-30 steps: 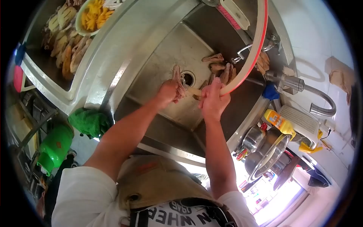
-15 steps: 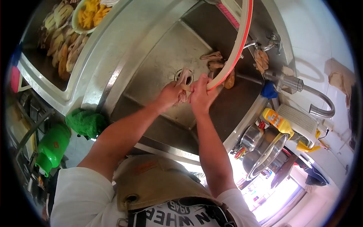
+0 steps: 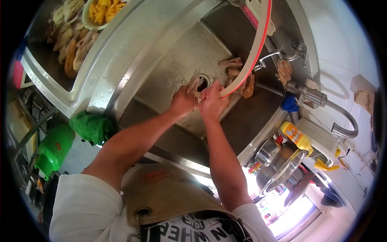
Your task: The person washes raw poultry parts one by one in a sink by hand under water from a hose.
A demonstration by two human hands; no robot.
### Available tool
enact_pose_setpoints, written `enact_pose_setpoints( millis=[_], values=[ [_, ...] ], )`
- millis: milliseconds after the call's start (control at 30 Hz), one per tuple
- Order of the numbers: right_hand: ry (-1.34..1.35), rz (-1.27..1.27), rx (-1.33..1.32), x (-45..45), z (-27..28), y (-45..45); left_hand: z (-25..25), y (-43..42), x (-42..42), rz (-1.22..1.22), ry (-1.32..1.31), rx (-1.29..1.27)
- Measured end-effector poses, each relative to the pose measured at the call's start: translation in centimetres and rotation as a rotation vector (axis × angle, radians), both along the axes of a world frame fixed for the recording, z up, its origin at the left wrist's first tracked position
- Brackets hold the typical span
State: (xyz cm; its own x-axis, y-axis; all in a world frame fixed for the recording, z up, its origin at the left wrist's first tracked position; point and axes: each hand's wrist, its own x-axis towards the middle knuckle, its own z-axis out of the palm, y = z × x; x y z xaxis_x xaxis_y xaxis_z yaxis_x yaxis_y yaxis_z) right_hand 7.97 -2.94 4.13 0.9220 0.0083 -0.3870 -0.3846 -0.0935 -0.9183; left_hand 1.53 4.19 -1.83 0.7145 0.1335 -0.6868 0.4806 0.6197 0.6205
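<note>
Over the steel sink [image 3: 161, 68], my left hand [image 3: 183, 101] is closed around a pale, skin-covered piece of meat [image 3: 194, 84], mostly hidden by the fingers. Beside it, my right hand [image 3: 213, 101] grips the end of a beige hose [image 3: 252, 56] with a red stripe. The hose end points at the meat, and the hands almost touch. The drain [image 3: 204, 82] lies just beyond them. More meat pieces [image 3: 234, 73] rest against the sink's right side, partly behind the hose. Water drops wet the sink floor.
Upper left, a second basin holds several poultry pieces [image 3: 69, 52] and a bowl [image 3: 86, 21] of yellow pieces. A tap [image 3: 268, 58] juts in at right, near a yellow bottle [image 3: 296, 133] and steel pots [image 3: 269, 147]. A green cloth [image 3: 92, 127] hangs at left.
The view has shifted slightly. My hands have drawn closer together around the meat, covering more of it. More water droplets show on the sink floor and ledge.
</note>
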Motion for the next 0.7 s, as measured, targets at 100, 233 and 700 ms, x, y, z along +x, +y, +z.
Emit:
enact_pose_setpoints(
  millis=[100, 233, 700],
  values=[
    [-0.001, 0.008, 0.001, -0.3, 0.1, 0.2, -1.7, -1.6, -0.4, 0.079, -0.063, 0.216],
    [-0.044, 0.018, -0.06, -0.6, 0.1, 0.2, -5.4, -2.0, -1.2, 0.11, -0.075, 0.124],
    [-0.079, -0.031, -0.086, 0.5, 5.1, 1.0, 2.0, 1.8, 0.9, -0.009, -0.083, -0.246]
  ],
)
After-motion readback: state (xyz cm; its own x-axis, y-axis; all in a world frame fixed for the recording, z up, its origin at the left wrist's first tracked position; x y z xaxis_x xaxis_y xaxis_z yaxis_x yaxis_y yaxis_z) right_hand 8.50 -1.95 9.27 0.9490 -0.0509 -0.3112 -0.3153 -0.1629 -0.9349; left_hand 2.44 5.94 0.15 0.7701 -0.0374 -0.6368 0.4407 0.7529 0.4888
